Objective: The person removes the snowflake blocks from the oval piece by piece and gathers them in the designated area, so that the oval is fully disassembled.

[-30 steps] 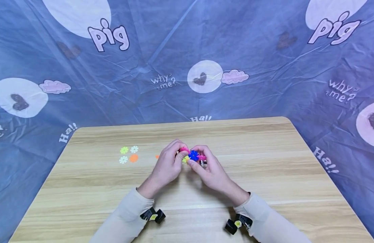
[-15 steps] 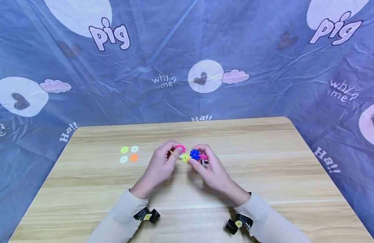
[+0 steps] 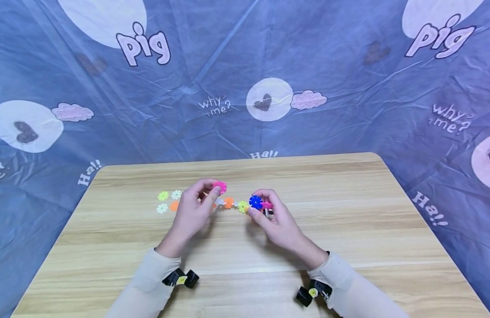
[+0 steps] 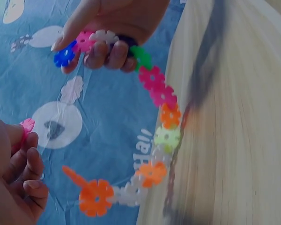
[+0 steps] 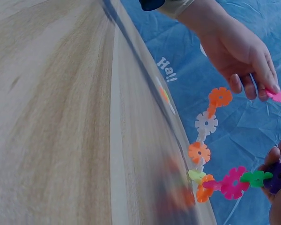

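i see the left hand [image 3: 192, 206] pinching a pink disc [image 3: 219, 187] between thumb and fingertips, over the far half of the wooden surface [image 3: 245, 282]. the right hand [image 3: 274, 221] grips one end of a chain of notched discs [image 3: 242, 206], its thumb against the blue disc [image 3: 255, 202] at that end and its fingers curled round the pieces next to it. on my left wrist feed the chain bows away from that grip through green, pink, orange, yellow-green and white pieces, and its free orange end [image 4: 96, 198] is apart from the left hand. i can't fairly tell from these angles whether its lowest stretch touches the surface. toward the far left corner i have four loose discs lying close together: a yellow-green disc [image 3: 163, 195], a farther white disc [image 3: 176, 194], a nearer white disc [image 3: 162, 208] and an orange disc [image 3: 174, 206] partly behind the left hand. past the far edge, a printed blue curtain [image 3: 181, 132] fills my head view
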The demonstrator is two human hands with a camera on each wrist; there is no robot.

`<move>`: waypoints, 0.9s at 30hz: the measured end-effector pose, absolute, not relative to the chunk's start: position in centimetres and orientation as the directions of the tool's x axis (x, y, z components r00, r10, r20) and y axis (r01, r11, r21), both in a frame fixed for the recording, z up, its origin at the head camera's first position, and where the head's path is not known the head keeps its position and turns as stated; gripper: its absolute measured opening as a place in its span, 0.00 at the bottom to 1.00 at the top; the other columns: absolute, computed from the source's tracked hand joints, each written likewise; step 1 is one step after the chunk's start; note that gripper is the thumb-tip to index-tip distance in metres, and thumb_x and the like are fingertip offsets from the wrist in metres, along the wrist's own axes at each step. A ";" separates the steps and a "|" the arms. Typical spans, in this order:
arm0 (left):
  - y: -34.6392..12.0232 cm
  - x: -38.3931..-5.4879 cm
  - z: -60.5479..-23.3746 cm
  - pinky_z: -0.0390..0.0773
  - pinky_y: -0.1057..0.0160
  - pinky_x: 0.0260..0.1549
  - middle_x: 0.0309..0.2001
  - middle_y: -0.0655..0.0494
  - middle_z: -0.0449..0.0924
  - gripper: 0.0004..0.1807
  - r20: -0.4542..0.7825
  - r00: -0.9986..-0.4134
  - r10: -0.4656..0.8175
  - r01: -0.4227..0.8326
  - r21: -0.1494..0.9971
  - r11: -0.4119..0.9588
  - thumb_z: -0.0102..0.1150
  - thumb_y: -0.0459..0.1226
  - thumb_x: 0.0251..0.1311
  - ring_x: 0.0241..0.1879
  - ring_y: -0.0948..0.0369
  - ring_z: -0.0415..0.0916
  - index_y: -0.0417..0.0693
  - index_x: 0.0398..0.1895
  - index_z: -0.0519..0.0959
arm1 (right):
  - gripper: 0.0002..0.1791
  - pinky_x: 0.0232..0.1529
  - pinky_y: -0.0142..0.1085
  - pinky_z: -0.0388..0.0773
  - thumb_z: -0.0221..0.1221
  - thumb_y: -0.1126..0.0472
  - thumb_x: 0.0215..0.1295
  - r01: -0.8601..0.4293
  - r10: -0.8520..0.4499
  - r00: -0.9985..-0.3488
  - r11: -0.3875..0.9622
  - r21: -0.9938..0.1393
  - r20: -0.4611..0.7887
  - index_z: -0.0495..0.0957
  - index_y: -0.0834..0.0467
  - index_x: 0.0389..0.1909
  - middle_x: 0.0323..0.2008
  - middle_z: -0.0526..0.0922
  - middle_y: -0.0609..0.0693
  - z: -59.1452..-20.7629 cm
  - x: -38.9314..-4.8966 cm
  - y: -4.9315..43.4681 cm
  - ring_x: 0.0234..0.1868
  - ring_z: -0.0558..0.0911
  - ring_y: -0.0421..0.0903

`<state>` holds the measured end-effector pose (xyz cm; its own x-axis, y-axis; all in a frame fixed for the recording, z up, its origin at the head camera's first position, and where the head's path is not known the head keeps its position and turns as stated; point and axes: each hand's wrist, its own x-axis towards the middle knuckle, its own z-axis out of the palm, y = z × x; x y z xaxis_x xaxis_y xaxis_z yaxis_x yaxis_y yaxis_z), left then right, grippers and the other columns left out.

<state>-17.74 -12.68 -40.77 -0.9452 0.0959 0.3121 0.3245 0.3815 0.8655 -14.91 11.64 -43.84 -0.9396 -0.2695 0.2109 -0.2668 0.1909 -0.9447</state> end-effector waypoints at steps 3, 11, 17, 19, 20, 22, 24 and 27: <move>-13.3 -17.9 -40.8 0.74 0.69 0.33 0.40 0.50 0.90 0.08 0.314 -0.948 0.055 0.309 0.863 0.400 0.66 0.36 0.75 0.36 0.66 0.80 0.45 0.52 0.86 | 0.21 0.42 0.36 0.89 0.65 0.62 0.76 -0.257 -0.269 -0.942 0.194 -0.947 0.201 0.71 0.57 0.65 0.46 0.82 0.55 -43.8 -14.9 11.7 0.41 0.85 0.44; -15.7 -18.8 -40.8 0.77 0.71 0.35 0.42 0.43 0.88 0.13 0.230 -0.973 0.033 0.216 0.843 0.493 0.61 0.32 0.77 0.38 0.58 0.81 0.42 0.60 0.84 | 0.22 0.43 0.35 0.88 0.64 0.62 0.76 -0.252 -0.275 -0.942 0.195 -0.948 0.194 0.71 0.58 0.66 0.47 0.81 0.56 -43.7 -14.8 11.7 0.42 0.84 0.45; -17.2 -19.6 -41.1 0.78 0.74 0.40 0.48 0.41 0.87 0.17 0.139 -0.990 -0.005 0.113 0.825 0.554 0.62 0.30 0.75 0.44 0.55 0.81 0.41 0.64 0.81 | 0.22 0.43 0.35 0.88 0.65 0.62 0.76 -0.248 -0.269 -0.944 0.201 -0.948 0.190 0.71 0.58 0.66 0.47 0.82 0.56 -43.8 -14.8 11.7 0.42 0.84 0.44; -17.6 -19.8 -41.3 0.77 0.75 0.40 0.48 0.40 0.88 0.18 0.147 -0.989 -0.028 0.106 0.823 0.558 0.63 0.30 0.74 0.44 0.57 0.82 0.40 0.64 0.82 | 0.22 0.43 0.35 0.88 0.65 0.62 0.76 -0.251 -0.269 -0.944 0.201 -0.947 0.193 0.71 0.59 0.66 0.47 0.82 0.56 -43.9 -14.8 11.7 0.42 0.84 0.44; -17.8 -19.9 -41.5 0.77 0.75 0.39 0.48 0.40 0.88 0.18 0.151 -0.988 -0.038 0.103 0.821 0.561 0.64 0.30 0.73 0.43 0.58 0.82 0.40 0.64 0.82 | 0.22 0.43 0.35 0.88 0.65 0.62 0.76 -0.254 -0.271 -0.943 0.200 -0.946 0.196 0.71 0.59 0.66 0.47 0.82 0.57 -43.9 -14.9 11.7 0.42 0.84 0.43; -18.2 -20.2 -41.7 0.76 0.76 0.38 0.48 0.40 0.89 0.17 0.157 -0.986 -0.055 0.098 0.816 0.569 0.65 0.30 0.73 0.42 0.60 0.82 0.40 0.63 0.82 | 0.22 0.43 0.34 0.88 0.65 0.62 0.76 -0.260 -0.273 -0.941 0.199 -0.945 0.201 0.71 0.60 0.66 0.46 0.82 0.58 -43.9 -14.9 11.7 0.42 0.84 0.43; -18.6 -20.4 -41.9 0.76 0.76 0.37 0.47 0.39 0.89 0.17 0.162 -0.984 -0.069 0.094 0.815 0.571 0.65 0.30 0.72 0.41 0.61 0.82 0.40 0.62 0.83 | 0.22 0.43 0.34 0.88 0.65 0.62 0.76 -0.263 -0.274 -0.940 0.199 -0.944 0.204 0.71 0.60 0.66 0.46 0.82 0.58 -43.9 -14.9 11.7 0.41 0.84 0.43; -19.1 -20.6 -42.2 0.76 0.75 0.35 0.46 0.38 0.89 0.16 0.150 -0.986 -0.068 0.082 0.806 0.587 0.65 0.29 0.72 0.42 0.57 0.83 0.40 0.61 0.83 | 0.22 0.43 0.35 0.88 0.65 0.62 0.76 -0.267 -0.275 -0.939 0.198 -0.943 0.208 0.71 0.60 0.66 0.46 0.82 0.58 -43.9 -14.9 11.7 0.41 0.85 0.43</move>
<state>-20.64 -19.15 -42.21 -0.9863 -0.0680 0.1505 0.0825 0.5866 0.8057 -14.88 11.71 -43.87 -0.9387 -0.2748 0.2081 -0.2669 0.1975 -0.9433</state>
